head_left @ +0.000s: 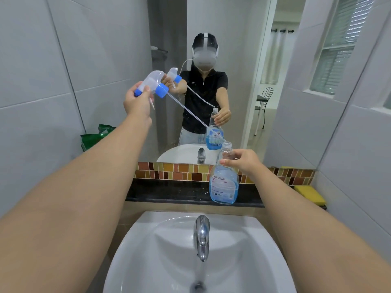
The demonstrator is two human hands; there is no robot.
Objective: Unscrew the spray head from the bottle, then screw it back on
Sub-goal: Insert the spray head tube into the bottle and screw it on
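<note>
Clear plastic bottle (224, 182), glossy chrome faucet (202, 235).

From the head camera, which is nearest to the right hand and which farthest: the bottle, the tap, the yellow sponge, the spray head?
From the right hand:
1. Bottle, held at its neck by the fingers.
2. Tap, below and to the left, over the sink.
3. Yellow sponge, on the ledge to the right; too close to the tap to call firmly.
4. Spray head, raised in the left hand.

left grip (137, 100): raised, arm outstretched, fingers closed | right grip (243, 162): lower, arm extended, fingers curled shut
</note>
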